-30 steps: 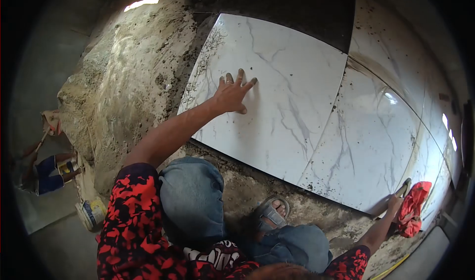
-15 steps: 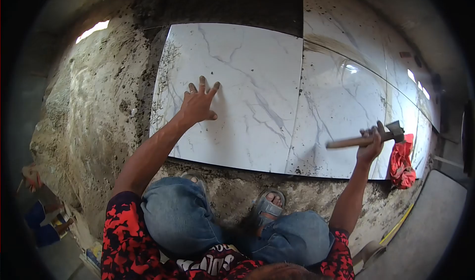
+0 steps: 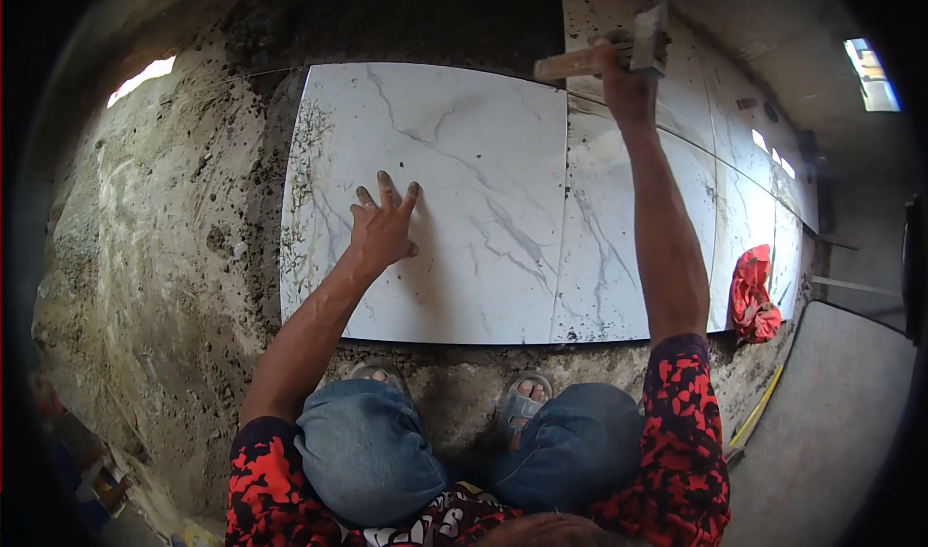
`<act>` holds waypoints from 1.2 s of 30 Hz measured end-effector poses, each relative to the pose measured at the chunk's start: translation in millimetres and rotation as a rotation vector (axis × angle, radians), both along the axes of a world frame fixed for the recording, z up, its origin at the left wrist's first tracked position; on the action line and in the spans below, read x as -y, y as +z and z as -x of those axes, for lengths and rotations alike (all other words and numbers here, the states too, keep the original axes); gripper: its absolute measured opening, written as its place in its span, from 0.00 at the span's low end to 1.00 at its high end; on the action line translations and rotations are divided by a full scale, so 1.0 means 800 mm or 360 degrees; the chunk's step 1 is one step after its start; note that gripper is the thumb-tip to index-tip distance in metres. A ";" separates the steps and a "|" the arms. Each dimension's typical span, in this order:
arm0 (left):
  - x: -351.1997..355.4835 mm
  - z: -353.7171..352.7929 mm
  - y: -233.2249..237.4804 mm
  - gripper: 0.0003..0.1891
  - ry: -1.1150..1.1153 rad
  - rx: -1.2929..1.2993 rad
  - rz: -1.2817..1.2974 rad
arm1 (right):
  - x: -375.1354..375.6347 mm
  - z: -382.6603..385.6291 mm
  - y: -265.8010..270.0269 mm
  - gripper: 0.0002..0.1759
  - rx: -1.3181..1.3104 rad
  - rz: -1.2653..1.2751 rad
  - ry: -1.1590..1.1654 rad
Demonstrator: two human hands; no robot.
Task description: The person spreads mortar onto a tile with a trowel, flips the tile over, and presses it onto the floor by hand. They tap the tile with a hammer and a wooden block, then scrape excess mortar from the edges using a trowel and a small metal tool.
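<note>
My left hand (image 3: 384, 228) rests with fingers spread on a large white tile (image 3: 464, 189) with grey veins. Grit and mortar crumbs dirty the tile's left edge. Raised above the far tiles, my right hand (image 3: 623, 73) grips a hammer (image 3: 651, 42) by its wooden handle, close to the grey head. A second veined tile (image 3: 604, 247) lies against the right side of the first, partly hidden by my right forearm.
A red cloth or bag (image 3: 754, 296) lies at the right end of the tiles. Rough mortar (image 3: 174, 228) covers the floor at left, and dark mortar (image 3: 406, 15) lies beyond the tile. A grey board (image 3: 831, 402) is at lower right. A thin string (image 3: 261, 71) crosses at upper left.
My right hand has swung the hammer up and away from me, from beside the red cloth to over the far tiles. My left hand stays on the tile. The view has shifted slightly.
</note>
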State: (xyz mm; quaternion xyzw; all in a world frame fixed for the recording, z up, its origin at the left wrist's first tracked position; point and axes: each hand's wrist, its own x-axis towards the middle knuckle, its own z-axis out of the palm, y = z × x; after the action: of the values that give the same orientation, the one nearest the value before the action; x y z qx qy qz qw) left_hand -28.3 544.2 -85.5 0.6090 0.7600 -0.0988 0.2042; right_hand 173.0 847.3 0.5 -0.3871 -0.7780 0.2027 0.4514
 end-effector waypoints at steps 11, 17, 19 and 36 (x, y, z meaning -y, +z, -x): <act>0.000 0.004 -0.004 0.57 -0.0086 -0.0091 -0.0053 | 0.027 -0.001 -0.013 0.19 -0.0024 0.0266 -0.0064; 0.005 0.004 -0.005 0.56 -0.0141 -0.0046 -0.0074 | 0.052 -0.003 0.007 0.16 -0.0292 0.0661 0.0079; 0.003 0.004 -0.005 0.56 -0.0166 -0.0102 -0.0120 | 0.061 -0.018 -0.017 0.14 -0.0084 0.0625 0.0091; -0.006 -0.002 -0.013 0.55 -0.0147 -0.0195 0.0018 | 0.271 -0.135 0.013 0.09 0.0261 0.0720 0.0582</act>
State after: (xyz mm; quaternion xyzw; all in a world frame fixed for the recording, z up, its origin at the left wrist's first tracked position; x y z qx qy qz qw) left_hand -26.9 548.9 -95.6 0.6350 0.7417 -0.1495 0.1560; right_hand 281.1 630.4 10.9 -0.3464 -0.8038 0.4169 0.2452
